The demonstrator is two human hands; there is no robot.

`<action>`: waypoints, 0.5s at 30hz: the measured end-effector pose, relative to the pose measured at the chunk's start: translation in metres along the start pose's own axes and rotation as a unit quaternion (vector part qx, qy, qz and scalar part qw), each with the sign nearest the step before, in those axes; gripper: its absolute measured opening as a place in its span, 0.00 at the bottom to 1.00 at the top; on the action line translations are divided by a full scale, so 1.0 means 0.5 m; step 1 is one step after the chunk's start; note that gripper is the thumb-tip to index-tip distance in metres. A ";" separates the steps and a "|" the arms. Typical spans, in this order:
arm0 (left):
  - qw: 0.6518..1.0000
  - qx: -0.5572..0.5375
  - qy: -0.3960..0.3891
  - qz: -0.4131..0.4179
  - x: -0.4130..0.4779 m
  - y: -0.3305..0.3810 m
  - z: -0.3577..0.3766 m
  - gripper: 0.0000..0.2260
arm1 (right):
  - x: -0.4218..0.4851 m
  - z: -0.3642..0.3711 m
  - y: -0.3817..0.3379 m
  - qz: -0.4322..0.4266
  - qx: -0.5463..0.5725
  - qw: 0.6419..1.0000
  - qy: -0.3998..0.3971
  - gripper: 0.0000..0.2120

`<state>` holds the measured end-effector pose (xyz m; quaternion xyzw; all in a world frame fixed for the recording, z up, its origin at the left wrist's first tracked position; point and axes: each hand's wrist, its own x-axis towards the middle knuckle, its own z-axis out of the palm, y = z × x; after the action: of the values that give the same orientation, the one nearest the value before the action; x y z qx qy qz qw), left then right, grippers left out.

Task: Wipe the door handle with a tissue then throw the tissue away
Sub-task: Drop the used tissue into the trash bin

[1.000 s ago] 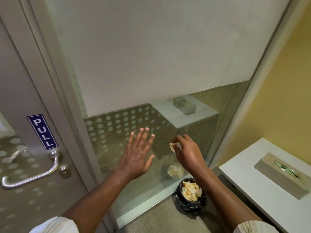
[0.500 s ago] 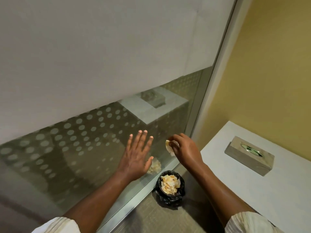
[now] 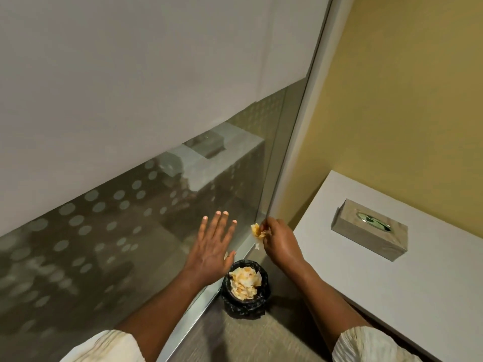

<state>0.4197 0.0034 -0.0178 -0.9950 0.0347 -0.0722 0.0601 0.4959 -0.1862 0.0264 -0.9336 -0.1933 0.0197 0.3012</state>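
My right hand [image 3: 278, 241] pinches a crumpled tissue [image 3: 258, 232] between its fingertips, held in the air above and slightly right of a small bin. The bin [image 3: 245, 291] stands on the floor, lined with a black bag and filled with several crumpled tissues. My left hand [image 3: 213, 250] is flat and spread, fingers apart, in front of the glass panel and just left of the bin. The door handle is out of view.
A glass panel [image 3: 117, 231] with frosted dots and a metal bottom rail runs on the left. A white counter [image 3: 392, 283] on the right carries a grey tissue box [image 3: 369, 229]. A yellow wall [image 3: 418, 100] stands behind it. The floor is carpeted.
The view has swung right, so the door, its handle and the PULL sign have left the frame. Both hands keep their pose, the right one still holding the tissue over the bin.
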 end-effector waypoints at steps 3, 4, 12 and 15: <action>1.000 -0.016 -0.026 -0.005 0.028 0.007 0.053 0.34 | 0.026 0.042 0.039 0.013 0.011 1.000 -0.006 0.07; 0.999 -0.018 -0.030 -0.006 0.030 0.009 0.063 0.34 | 0.028 0.051 0.046 0.017 0.017 1.000 -0.004 0.08; 0.996 -0.063 -0.057 -0.011 0.083 0.035 0.269 0.33 | 0.091 0.205 0.178 0.041 0.038 0.998 0.004 0.07; 0.995 -0.077 -0.060 -0.021 0.094 0.055 0.368 0.35 | 0.111 0.281 0.244 0.050 0.050 0.997 -0.004 0.07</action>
<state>0.4917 -0.0065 -0.1952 -0.9997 0.0161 -0.0105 -0.0165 0.5682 -0.1786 -0.1535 -0.9257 -0.1463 0.0486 0.3455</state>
